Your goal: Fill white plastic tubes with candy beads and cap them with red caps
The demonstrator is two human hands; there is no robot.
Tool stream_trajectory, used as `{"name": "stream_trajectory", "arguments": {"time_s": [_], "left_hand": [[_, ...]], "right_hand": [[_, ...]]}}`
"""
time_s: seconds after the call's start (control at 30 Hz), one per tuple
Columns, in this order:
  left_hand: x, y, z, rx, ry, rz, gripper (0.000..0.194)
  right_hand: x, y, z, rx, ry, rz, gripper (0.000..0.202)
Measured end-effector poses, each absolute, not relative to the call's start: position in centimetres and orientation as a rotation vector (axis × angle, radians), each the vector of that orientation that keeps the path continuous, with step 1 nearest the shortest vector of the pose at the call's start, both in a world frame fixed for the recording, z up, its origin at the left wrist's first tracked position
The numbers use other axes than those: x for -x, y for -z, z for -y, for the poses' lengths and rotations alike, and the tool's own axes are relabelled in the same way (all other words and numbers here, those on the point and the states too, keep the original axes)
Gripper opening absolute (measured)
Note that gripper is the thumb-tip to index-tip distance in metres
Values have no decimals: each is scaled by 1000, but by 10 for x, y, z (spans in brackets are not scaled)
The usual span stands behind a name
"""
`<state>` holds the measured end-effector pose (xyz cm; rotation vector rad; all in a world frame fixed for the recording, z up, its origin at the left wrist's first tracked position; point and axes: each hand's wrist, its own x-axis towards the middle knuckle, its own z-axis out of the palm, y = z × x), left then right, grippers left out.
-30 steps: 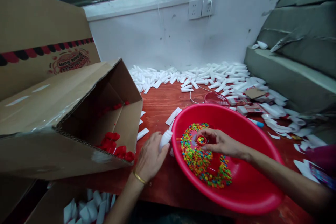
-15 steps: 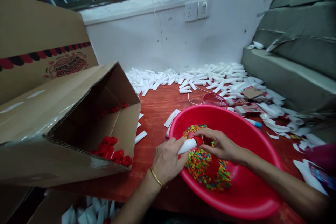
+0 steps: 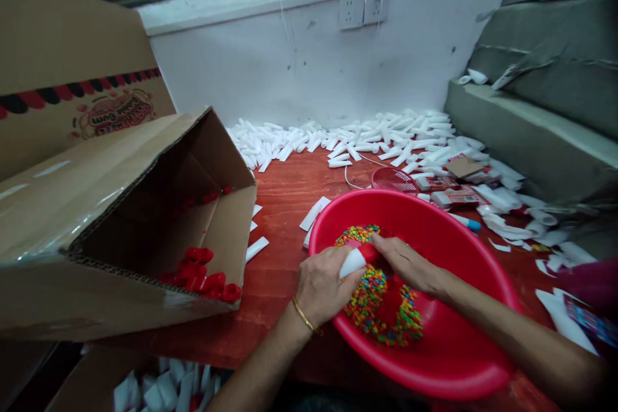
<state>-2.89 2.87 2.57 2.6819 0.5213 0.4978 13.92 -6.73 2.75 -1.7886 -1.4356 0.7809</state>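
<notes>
"Where's the white tube (image 3: pixel 351 263) lying?"

"Just right of the frame's centre, above the red basin's (image 3: pixel 463 341) left side. My left hand (image 3: pixel 322 283) is clasping its body, fingers curled snugly."

"And its axis?"

"It's slanting up rightward, its red cap (image 3: pixel 369 252) pointing towards my right hand (image 3: pixel 404 264), the nearer one. Those fingers are stretching straight along the cap; whether they're gripping, I can't tell."

"Bubble Gum" logo (image 3: pixel 116 112) on cardboard box (image 3: pixel 72 26); rest unreadable.
</notes>
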Motion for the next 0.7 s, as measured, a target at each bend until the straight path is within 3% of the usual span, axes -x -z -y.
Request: {"name": "stream_trajectory", "arguments": {"time_s": [0.1, 0.2, 0.53, 0.7], "left_hand": [[29, -25, -30, -2608, -539, -535, 32], [30, -23, -30, -2660, -571, -495, 34], [31, -19, -22, -2772, -773, -556, 36], [84, -8, -18, -2499, -1006, -718, 32]], "right_hand": [[-139, -37, 69, 1612, -684, 1575, 38], [-140, -37, 69, 1551, -740, 1604, 30], [-134, -18, 65, 1658, -1100, 1271, 59], [-146, -11, 71, 1676, -974, 1334, 63]]}}
